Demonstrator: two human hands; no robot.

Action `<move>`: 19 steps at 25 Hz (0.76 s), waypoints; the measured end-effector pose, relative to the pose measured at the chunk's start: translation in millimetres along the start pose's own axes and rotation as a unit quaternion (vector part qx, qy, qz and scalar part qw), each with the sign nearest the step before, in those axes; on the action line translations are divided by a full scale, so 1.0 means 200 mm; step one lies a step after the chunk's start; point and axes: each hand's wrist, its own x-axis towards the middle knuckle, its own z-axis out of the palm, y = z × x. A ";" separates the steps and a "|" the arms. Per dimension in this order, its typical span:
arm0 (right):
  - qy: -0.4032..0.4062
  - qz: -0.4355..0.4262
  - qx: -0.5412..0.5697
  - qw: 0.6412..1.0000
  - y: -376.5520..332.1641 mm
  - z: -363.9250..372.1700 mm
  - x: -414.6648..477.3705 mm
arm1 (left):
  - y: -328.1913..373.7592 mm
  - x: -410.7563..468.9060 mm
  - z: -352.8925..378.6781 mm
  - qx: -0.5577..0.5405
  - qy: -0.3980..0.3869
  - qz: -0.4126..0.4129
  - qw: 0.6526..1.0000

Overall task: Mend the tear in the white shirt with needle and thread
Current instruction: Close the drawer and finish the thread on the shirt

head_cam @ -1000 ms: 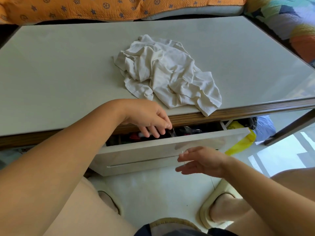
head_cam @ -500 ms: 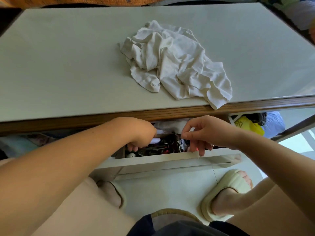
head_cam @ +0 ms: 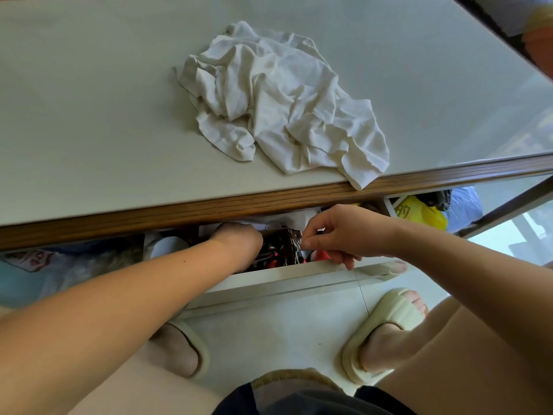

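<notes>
The crumpled white shirt (head_cam: 287, 100) lies on the grey table top (head_cam: 89, 115), one corner hanging over the wooden front edge. Below that edge a white drawer (head_cam: 284, 280) stands pulled out, full of small dark and red items. My left hand (head_cam: 239, 241) reaches down into the drawer, and its fingers are hidden among the contents. My right hand (head_cam: 344, 232) hovers over the drawer's right part and pinches a thin needle (head_cam: 302, 242) between thumb and forefinger. A fine thread (head_cam: 363, 298) trails down from that hand past the drawer front.
A yellow bag (head_cam: 419, 211) and a blue bag (head_cam: 463, 205) sit under the table at the right, beside a dark table leg (head_cam: 508, 211). My feet in pale slippers (head_cam: 386, 330) rest on the white floor. Bags (head_cam: 59, 265) are stuffed under the table at the left.
My right hand rose from below the drawer front to over the drawer, still pinching the needle. My left hand went deeper into the drawer. The view tilted further down.
</notes>
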 end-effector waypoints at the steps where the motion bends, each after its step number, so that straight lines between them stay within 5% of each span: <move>1: -0.003 0.000 -0.001 1.000 0.01 0.00 0.01 | 0.00 0.01 -0.01 0.005 -0.015 -0.007 1.000; 7: -0.014 0.004 -0.025 1.000 0.02 -0.05 0.01 | 0.06 -0.01 -0.09 0.046 -0.129 0.001 0.991; 12: -0.010 -0.012 -0.052 0.999 -0.02 -0.19 -0.06 | 0.12 -0.19 -0.29 0.037 -0.050 0.126 0.990; 19: 0.158 -0.062 0.045 0.984 -0.04 -0.45 -0.20 | -0.06 -0.24 -0.74 -0.264 0.142 0.170 0.939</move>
